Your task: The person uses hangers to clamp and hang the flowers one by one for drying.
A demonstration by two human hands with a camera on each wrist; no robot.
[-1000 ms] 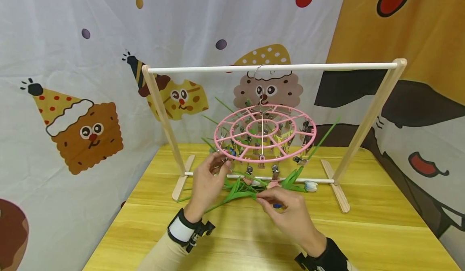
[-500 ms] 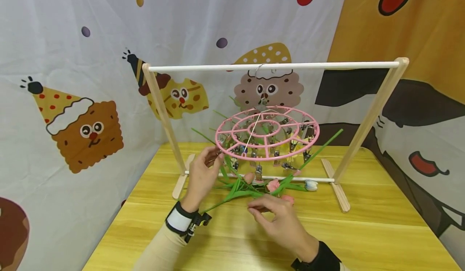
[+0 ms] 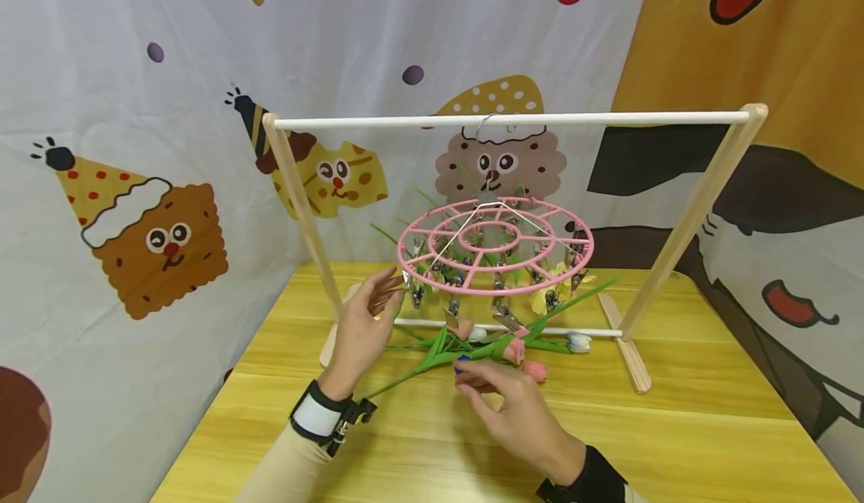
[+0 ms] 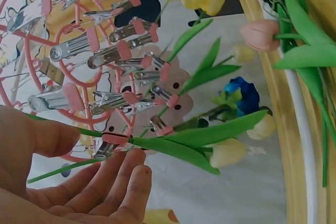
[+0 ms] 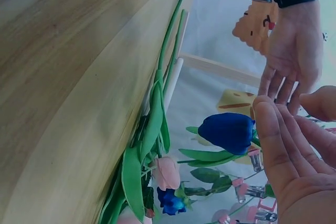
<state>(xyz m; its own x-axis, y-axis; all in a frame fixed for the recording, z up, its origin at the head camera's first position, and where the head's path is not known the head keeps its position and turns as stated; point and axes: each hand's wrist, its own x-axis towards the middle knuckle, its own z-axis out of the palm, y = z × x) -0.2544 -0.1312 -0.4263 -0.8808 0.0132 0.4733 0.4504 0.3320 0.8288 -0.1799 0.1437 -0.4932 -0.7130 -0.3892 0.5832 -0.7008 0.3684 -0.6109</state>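
A round pink clip hanger (image 3: 489,250) with several metal clips hangs from a rail, flowers clipped upside down beneath it. My left hand (image 3: 361,330) is at its left edge. In the left wrist view, thumb and fingers are spread either side of a clip (image 4: 115,139) that grips a white tulip (image 4: 227,153) by its stem. Low in front of the hanger is my right hand (image 3: 516,405), its fingers fairly straight. A blue tulip (image 5: 226,132) hangs head down right beside those fingertips in the right wrist view, its stem partly hidden behind them.
A wooden rack with a white top rail (image 3: 378,122) stands on the wooden table (image 3: 405,443). Pink tulips (image 3: 535,371), a pale blue tulip (image 3: 578,343) and green leaves lie around its lower bar (image 3: 594,333). A yellow flower (image 3: 550,289) hangs at the right.
The hanger has turned, its front side swinging left with the clips and the blue tulip. My left hand has drawn back to the left; my right hand has shifted slightly left and down.
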